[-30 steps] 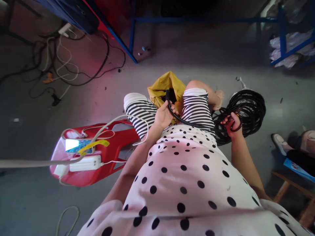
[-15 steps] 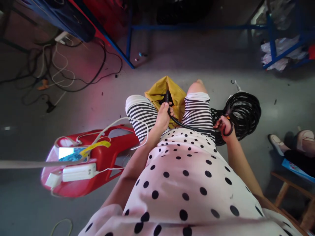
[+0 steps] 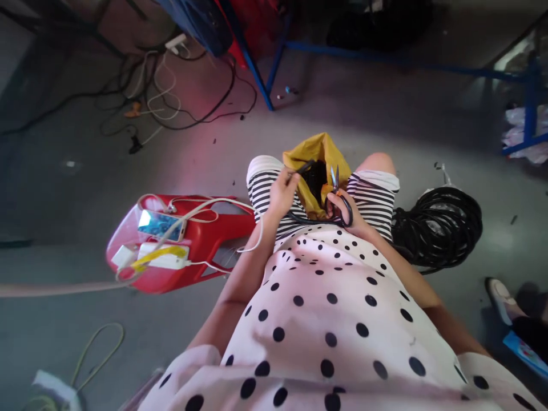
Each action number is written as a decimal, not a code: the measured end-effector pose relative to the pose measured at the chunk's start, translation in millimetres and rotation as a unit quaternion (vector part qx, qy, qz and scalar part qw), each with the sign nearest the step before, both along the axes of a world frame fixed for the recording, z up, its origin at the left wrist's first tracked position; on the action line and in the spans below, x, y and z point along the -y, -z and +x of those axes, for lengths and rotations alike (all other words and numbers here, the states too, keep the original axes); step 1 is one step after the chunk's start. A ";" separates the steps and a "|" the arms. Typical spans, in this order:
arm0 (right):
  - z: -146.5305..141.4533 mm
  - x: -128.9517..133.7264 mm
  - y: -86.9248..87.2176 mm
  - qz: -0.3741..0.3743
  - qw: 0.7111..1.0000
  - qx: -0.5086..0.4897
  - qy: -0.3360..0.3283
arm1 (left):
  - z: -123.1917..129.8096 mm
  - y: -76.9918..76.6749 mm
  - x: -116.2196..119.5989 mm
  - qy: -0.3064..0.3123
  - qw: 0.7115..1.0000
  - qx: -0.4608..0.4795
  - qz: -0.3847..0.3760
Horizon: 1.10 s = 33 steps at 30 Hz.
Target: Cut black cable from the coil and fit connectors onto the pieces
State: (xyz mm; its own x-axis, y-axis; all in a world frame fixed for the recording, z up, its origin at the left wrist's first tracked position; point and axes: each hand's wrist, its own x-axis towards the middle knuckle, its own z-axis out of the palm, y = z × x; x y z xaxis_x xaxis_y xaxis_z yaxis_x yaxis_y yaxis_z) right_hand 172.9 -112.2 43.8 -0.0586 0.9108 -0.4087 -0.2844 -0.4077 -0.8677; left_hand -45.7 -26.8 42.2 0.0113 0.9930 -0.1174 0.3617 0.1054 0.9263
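My left hand (image 3: 282, 194) is closed around the end of a black cable (image 3: 305, 166), at the left rim of a yellow bag (image 3: 312, 147). The cable runs back below the bag across my lap. In my right hand (image 3: 351, 216) are scissors (image 3: 335, 181) with black handles. Their blades point away from me, slightly parted, over the right side of the bag. Dark pieces (image 3: 315, 181) lie inside the bag, too blurred to name. On the floor to my right rests a large coil of black cable (image 3: 447, 225).
A red plastic stool (image 3: 201, 228) on my left bears a phone (image 3: 160, 224) and a white power bank (image 3: 165, 255), with a white cord over them. Tangled cords (image 3: 171, 97) lie further off. Blue metal legs (image 3: 257, 68) stand ahead. Another person's shoe (image 3: 505, 299) is at right.
My right hand has come from beside the coil to the bag, bringing the scissors. The left hand has tilted the cable end rightward. The whole view has shifted.
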 end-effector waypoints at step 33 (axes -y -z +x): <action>-6.0 -27.4 20.9 -0.037 0.988 0.131 -0.074 | 18.7 8.2 7.3 0.153 0.977 -0.148 0.028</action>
